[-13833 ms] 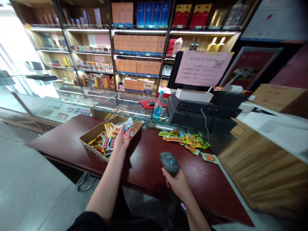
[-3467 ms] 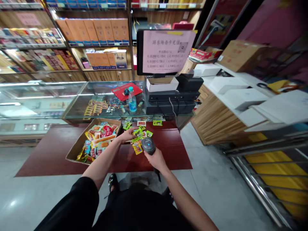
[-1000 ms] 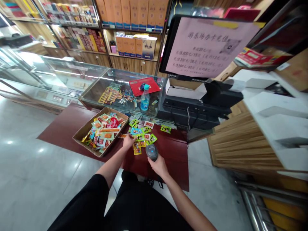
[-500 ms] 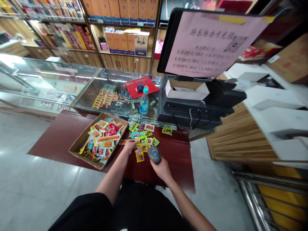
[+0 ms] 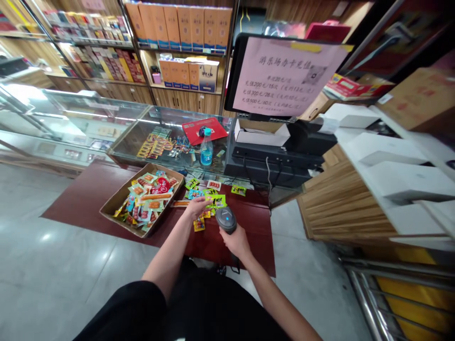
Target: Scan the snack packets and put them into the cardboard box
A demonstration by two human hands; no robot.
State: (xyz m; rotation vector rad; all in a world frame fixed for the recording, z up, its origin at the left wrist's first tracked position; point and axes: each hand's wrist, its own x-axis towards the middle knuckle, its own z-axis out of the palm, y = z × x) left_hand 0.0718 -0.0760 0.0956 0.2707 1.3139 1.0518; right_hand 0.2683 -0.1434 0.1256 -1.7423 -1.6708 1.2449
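Observation:
My left hand (image 5: 198, 207) pinches a green snack packet (image 5: 217, 201) by its left end, raised over the other packets. My right hand (image 5: 235, 239) is wrapped round the handle of a dark grey barcode scanner (image 5: 226, 219), which shows a small blue light. The scanner's head is close to the green packet's lower edge. Several loose packets lie under and behind my left hand, among them a yellow packet (image 5: 199, 224) and a blue packet (image 5: 195, 194). To the left, a cardboard box (image 5: 106, 214) holds many small wrapped sausages.
All this rests on a dark red tabletop (image 5: 76, 196). Behind it a glass display case (image 5: 124, 142) carries a blue-capped bottle (image 5: 206, 150) and a red folder (image 5: 192, 131). A monitor (image 5: 232, 71) with a pink paper sign stands at the back right, cables hanging below.
My left hand has lifted the green packet from the pile and brought it beside the scanner head. The view has shifted slightly; my right hand still grips the scanner.

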